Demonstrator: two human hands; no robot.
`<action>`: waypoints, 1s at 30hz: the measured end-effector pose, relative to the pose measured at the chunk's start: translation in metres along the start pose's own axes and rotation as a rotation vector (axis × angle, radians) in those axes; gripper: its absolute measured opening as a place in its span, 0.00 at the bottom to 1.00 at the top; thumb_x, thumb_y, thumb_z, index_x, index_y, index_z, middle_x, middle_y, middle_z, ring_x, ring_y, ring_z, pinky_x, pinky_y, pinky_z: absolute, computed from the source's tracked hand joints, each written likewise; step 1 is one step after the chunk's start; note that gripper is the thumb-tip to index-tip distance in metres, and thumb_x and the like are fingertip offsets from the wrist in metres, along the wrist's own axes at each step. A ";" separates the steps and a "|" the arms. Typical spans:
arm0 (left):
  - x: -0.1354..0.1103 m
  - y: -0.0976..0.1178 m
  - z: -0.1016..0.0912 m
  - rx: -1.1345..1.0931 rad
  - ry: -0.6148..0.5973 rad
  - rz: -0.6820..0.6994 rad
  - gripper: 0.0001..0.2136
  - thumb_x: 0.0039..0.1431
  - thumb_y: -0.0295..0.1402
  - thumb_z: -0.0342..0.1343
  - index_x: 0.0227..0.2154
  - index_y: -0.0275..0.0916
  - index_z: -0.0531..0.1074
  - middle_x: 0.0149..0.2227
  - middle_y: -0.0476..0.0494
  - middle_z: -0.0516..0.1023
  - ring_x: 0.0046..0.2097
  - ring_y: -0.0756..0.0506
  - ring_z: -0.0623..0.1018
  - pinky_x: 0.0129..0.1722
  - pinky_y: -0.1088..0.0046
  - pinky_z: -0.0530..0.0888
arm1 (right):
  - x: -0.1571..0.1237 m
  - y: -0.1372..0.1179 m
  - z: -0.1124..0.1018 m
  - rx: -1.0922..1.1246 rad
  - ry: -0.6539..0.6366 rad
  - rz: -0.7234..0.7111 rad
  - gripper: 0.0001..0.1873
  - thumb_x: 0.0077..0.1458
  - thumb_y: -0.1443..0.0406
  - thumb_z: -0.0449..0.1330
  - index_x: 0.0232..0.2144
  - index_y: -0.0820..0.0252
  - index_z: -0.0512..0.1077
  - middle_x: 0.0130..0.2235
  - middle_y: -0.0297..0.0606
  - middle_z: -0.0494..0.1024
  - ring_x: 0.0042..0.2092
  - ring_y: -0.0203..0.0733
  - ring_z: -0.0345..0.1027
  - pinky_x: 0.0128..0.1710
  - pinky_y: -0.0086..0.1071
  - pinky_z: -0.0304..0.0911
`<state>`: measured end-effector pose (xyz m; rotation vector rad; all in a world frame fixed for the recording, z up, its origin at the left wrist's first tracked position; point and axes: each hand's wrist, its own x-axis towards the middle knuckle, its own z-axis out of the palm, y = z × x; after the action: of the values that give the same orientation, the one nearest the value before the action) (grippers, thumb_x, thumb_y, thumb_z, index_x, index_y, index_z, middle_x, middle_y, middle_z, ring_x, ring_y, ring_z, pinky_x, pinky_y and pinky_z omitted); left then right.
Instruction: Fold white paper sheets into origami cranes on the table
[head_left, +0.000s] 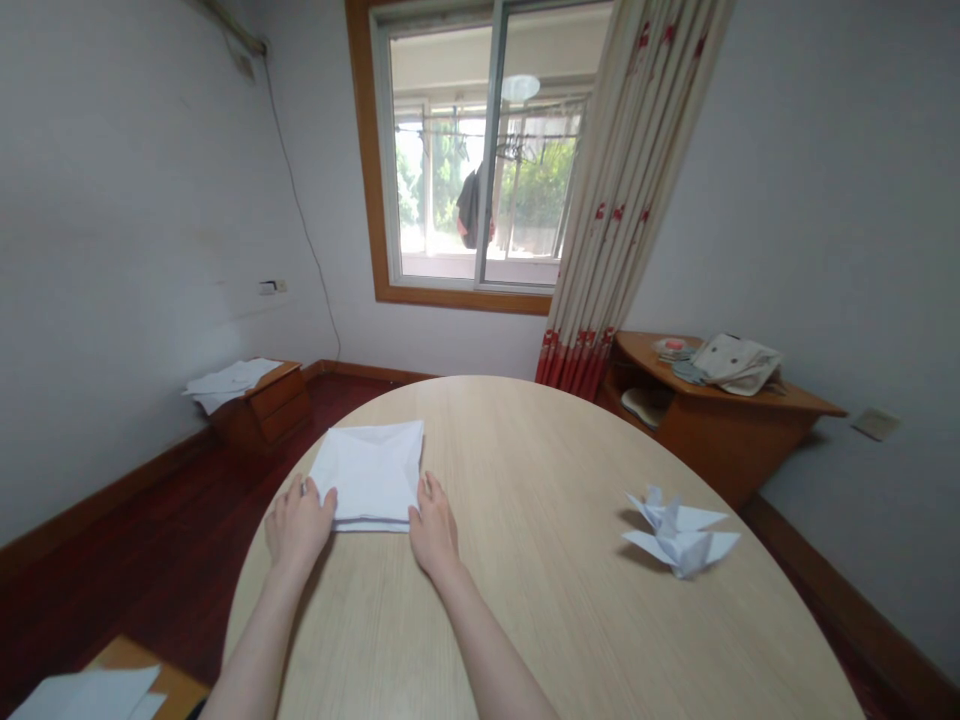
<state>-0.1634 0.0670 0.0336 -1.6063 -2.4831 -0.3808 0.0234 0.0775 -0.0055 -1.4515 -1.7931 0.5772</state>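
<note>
1. Work in hand: the left hand (298, 525) and the right hand (435, 525) rest at either side of a folded white paper (367, 475), working on this one piece. It lies at lower centre of the frame, near the near edge of the oval tabletop (540, 620), with diagonal creases showing on top.
2. Hand state: the two hands are apart, with the paper between them. Neither is clamped on it; both lie low and fairly open, touching its side edges. (Any small pinch under the left fingers is hidden.)
3. Counts on the tabletop: one folded paper, two hands and one paper crane (679, 530) at right of the frame, well apart from the hands. (Its overlapping wings could hide a second crane; I cannot tell.)
4. Elsewhere: one loose pile of white paper sheets (232, 380) sits on a low wooden cabinet (262, 415) at left of the frame. More white paper (86, 697) shows at the bottom left corner, its count unclear. One cloth bag (736, 365) lies on a wooden corner shelf (720, 420) at right.
</note>
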 end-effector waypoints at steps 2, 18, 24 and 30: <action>-0.001 0.001 0.000 0.005 -0.004 0.007 0.26 0.64 0.39 0.39 0.57 0.26 0.63 0.61 0.28 0.62 0.55 0.31 0.68 0.48 0.56 0.67 | -0.001 -0.001 0.000 -0.012 -0.006 -0.018 0.28 0.54 0.73 0.51 0.59 0.66 0.63 0.64 0.48 0.57 0.64 0.50 0.50 0.61 0.43 0.52; 0.006 -0.006 0.010 -0.163 0.003 -0.098 0.24 0.61 0.39 0.46 0.56 0.31 0.65 0.62 0.29 0.58 0.59 0.30 0.62 0.52 0.54 0.66 | -0.004 -0.006 -0.001 -0.149 -0.040 -0.082 0.35 0.51 0.77 0.48 0.63 0.66 0.55 0.66 0.45 0.53 0.59 0.54 0.58 0.57 0.46 0.55; 0.004 -0.003 0.005 -0.256 0.121 -0.068 0.16 0.62 0.37 0.45 0.46 0.35 0.71 0.59 0.35 0.64 0.56 0.33 0.65 0.51 0.57 0.66 | -0.006 -0.009 0.000 -0.249 -0.067 -0.102 0.37 0.49 0.79 0.48 0.63 0.69 0.53 0.66 0.47 0.50 0.58 0.54 0.58 0.55 0.46 0.57; 0.004 -0.008 0.009 -0.241 0.111 -0.095 0.12 0.59 0.36 0.49 0.36 0.33 0.73 0.50 0.29 0.70 0.50 0.30 0.69 0.44 0.56 0.69 | -0.007 -0.012 0.001 -0.373 -0.070 -0.141 0.37 0.49 0.80 0.47 0.63 0.71 0.52 0.67 0.48 0.48 0.57 0.53 0.60 0.53 0.44 0.60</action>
<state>-0.1720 0.0701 0.0252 -1.5031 -2.5135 -0.7875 0.0156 0.0679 0.0003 -1.5430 -2.1217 0.2305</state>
